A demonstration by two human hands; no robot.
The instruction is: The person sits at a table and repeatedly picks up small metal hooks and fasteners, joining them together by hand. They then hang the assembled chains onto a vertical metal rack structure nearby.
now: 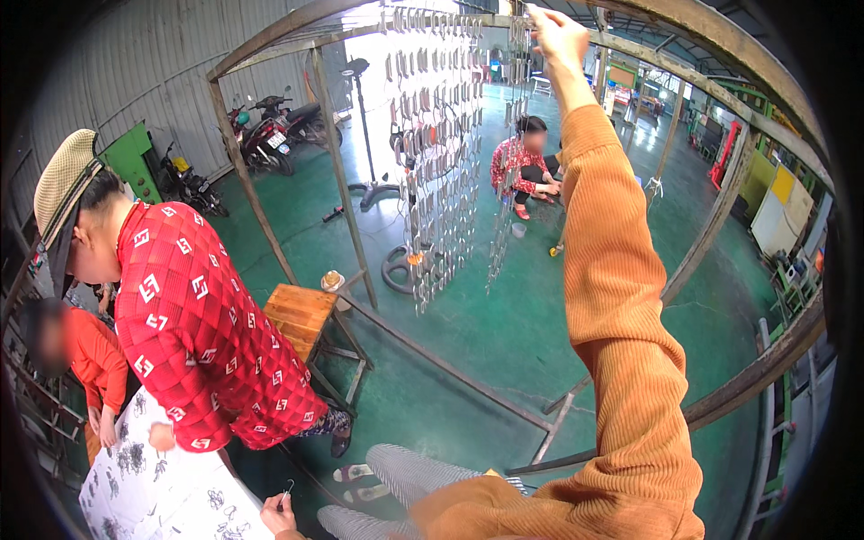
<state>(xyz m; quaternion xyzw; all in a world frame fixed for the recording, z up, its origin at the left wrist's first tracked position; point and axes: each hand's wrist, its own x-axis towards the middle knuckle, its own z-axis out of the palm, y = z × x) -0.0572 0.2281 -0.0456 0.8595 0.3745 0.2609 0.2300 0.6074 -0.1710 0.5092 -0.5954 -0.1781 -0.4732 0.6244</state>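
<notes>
My right arm in a tan corduroy sleeve reaches up to the top of a metal frame [328,171]. Up there, my right hand [560,40] is closed near the top rail, its fingertips beside a single hanging strand of metal pieces [515,108]; what they grip is too small to make out. To the left of it, several strands of small silver metal pieces [436,135] hang in rows from the rail. Low in the view, my left hand [279,517] pinches a small metal hook [288,487] beside a white-covered table [225,477] with dark small parts on it.
Close on the left stands a person in a red patterned jacket [211,315], with another in orange [97,360] behind. A wooden stool [297,310] stands by the frame's low bar [450,364]. Beyond the strands a person squats [517,166]; motorbikes [270,135] are parked along the wall.
</notes>
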